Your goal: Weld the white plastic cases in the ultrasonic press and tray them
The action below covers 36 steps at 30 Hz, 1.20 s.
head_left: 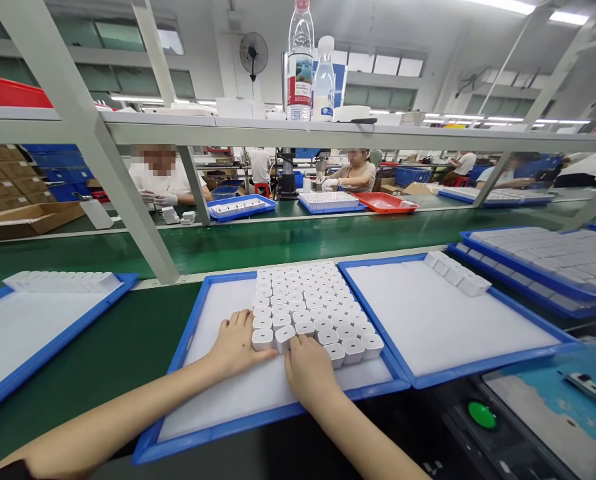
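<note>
A blue-rimmed tray (188,347) with a white liner lies in front of me. On it stands a block of several rows of small white plastic parts (311,303), packed side by side. My left hand (235,347) rests flat on the liner and touches the nearest left parts with its fingertips. My right hand (311,373) lies just right of it, fingers against the front row. Neither hand has lifted a part.
A second blue tray (483,360) to the right holds a short row of white parts (455,272) at its far edge. Another tray (53,333) sits left, stacked trays (538,267) far right. A green button (482,415) is near right. Two bottles (301,60) stand on the shelf. People work across the green conveyor (278,237).
</note>
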Each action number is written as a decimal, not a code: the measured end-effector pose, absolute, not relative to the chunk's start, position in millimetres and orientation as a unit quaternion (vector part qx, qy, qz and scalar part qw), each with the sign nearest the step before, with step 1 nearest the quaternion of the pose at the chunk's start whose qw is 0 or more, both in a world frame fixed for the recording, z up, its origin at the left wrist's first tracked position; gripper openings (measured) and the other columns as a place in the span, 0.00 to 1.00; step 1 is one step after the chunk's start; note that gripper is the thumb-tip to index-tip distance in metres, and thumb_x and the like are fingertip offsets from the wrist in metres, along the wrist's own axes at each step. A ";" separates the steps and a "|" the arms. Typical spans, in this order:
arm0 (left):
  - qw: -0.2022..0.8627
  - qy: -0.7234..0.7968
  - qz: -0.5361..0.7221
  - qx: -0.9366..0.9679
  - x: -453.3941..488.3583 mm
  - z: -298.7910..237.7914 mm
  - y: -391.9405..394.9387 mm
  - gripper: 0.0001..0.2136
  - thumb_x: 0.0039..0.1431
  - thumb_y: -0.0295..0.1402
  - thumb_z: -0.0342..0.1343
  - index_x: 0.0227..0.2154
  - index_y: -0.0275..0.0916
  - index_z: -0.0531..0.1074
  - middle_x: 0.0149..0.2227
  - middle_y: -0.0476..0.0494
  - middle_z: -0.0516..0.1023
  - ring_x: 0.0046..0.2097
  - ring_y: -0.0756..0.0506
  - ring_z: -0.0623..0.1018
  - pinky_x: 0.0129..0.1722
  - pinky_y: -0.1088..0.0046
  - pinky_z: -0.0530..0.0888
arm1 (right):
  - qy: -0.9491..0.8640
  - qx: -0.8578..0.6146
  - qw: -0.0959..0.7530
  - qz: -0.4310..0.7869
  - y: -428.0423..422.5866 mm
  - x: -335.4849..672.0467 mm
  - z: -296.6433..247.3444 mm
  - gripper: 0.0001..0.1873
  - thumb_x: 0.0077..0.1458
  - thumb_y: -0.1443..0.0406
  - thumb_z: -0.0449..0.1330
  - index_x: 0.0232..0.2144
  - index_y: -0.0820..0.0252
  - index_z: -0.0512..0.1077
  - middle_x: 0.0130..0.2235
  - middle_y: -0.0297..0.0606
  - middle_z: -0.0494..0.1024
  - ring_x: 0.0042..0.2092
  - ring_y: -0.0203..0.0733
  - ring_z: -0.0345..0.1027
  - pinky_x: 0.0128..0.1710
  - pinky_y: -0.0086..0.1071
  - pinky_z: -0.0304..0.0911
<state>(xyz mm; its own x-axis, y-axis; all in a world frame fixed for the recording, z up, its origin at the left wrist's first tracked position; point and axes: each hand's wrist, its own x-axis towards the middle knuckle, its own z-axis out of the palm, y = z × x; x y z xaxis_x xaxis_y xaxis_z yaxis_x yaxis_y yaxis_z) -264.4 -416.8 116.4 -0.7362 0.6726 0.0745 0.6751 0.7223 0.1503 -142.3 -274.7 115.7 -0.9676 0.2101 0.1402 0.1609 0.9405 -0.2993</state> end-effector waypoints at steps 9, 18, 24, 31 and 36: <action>-0.070 -0.886 -0.117 -0.443 -275.3 132.8 -432.1 0.38 0.49 0.59 0.49 0.59 0.41 0.57 0.58 0.35 0.60 0.58 0.33 0.62 0.54 0.56 0.63 | -0.973 -0.018 0.113 0.200 -273.2 -136.8 106.3 0.10 0.58 0.68 0.49 0.37 0.60 0.70 0.38 0.41 0.74 0.40 0.45 0.68 0.38 0.36 0.62; 0.036 -0.883 -0.088 -0.461 -278.3 117.5 -424.2 0.33 0.55 0.56 0.45 0.54 0.35 0.64 0.54 0.31 0.66 0.50 0.34 0.68 0.50 0.54 0.66 | -0.962 -0.059 0.072 0.258 -274.0 -135.7 113.4 0.14 0.55 0.67 0.52 0.45 0.62 0.66 0.46 0.46 0.70 0.44 0.50 0.67 0.41 0.41 0.64; -0.005 -0.886 -0.130 -0.445 -288.8 126.4 -425.8 0.38 0.46 0.60 0.52 0.53 0.37 0.62 0.52 0.34 0.67 0.51 0.35 0.69 0.48 0.57 0.68 | -0.954 -0.059 0.075 0.284 -272.7 -136.4 113.7 0.15 0.54 0.66 0.53 0.45 0.61 0.64 0.46 0.45 0.71 0.43 0.49 0.69 0.38 0.40 0.64; -0.006 -0.899 -0.060 -0.434 -283.2 122.0 -434.8 0.49 0.42 0.62 0.53 0.62 0.36 0.50 0.63 0.30 0.56 0.63 0.29 0.58 0.57 0.53 0.62 | -0.948 -0.031 0.098 0.301 -265.2 -125.8 117.5 0.12 0.56 0.65 0.51 0.43 0.60 0.67 0.37 0.41 0.77 0.37 0.45 0.72 0.34 0.34 0.60; -0.076 -0.912 0.023 -0.404 -291.4 175.1 -434.9 0.47 0.38 0.60 0.56 0.60 0.36 0.58 0.62 0.29 0.60 0.60 0.29 0.63 0.54 0.55 0.66 | -0.906 0.067 0.236 0.344 -262.7 -86.0 119.6 0.06 0.54 0.66 0.52 0.31 0.57 0.69 0.26 0.31 0.73 0.27 0.33 0.67 0.28 0.24 0.57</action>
